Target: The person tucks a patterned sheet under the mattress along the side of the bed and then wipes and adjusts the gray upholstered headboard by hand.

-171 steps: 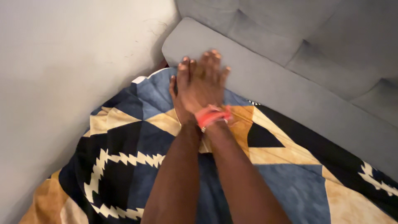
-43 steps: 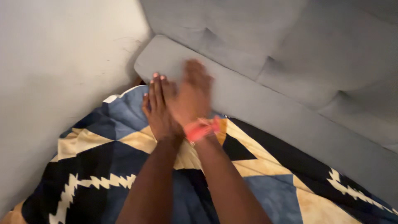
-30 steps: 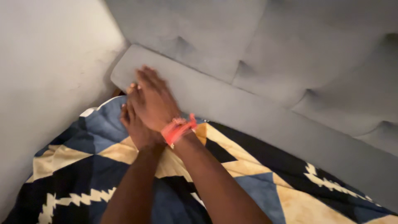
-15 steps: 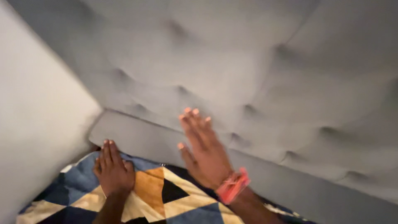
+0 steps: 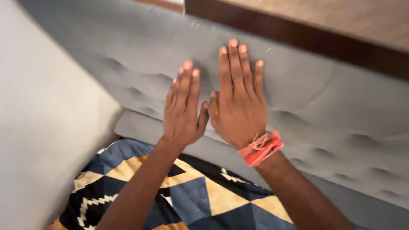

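Both hands are raised flat in front of the grey tufted headboard (image 5: 324, 98), which fills the upper part of the head view and runs on a slant from upper left down to lower right. The left hand (image 5: 182, 111) has its fingers straight and close together, pointing up the padded surface; the right hand (image 5: 237, 99) is alongside it, fingers slightly spread, with its fingertips a little higher up the panel. The two thumbs lie just beside each other, nearly touching, so the hands form one broad flat pair. Neither hand clutches anything: the palms face the fabric, and the frame does not settle whether they are pressed onto it or held just off it. The headboard lies straight ahead of both palms, its long axis crossing the line of the fingers, and the right hand reaches slightly further along it. A coral thread bracelet (image 5: 260, 148) circles the right wrist. Below the forearms lies the patterned quilt (image 5: 200, 200) in blue, tan, black and white, its upper edge meeting the grey padded rail (image 5: 140, 127) at the foot of the headboard, well below the hands. A pale wall (image 5: 47, 127) closes off the left side, and a dark wooden strip (image 5: 298, 32) runs above the top edge of the padding
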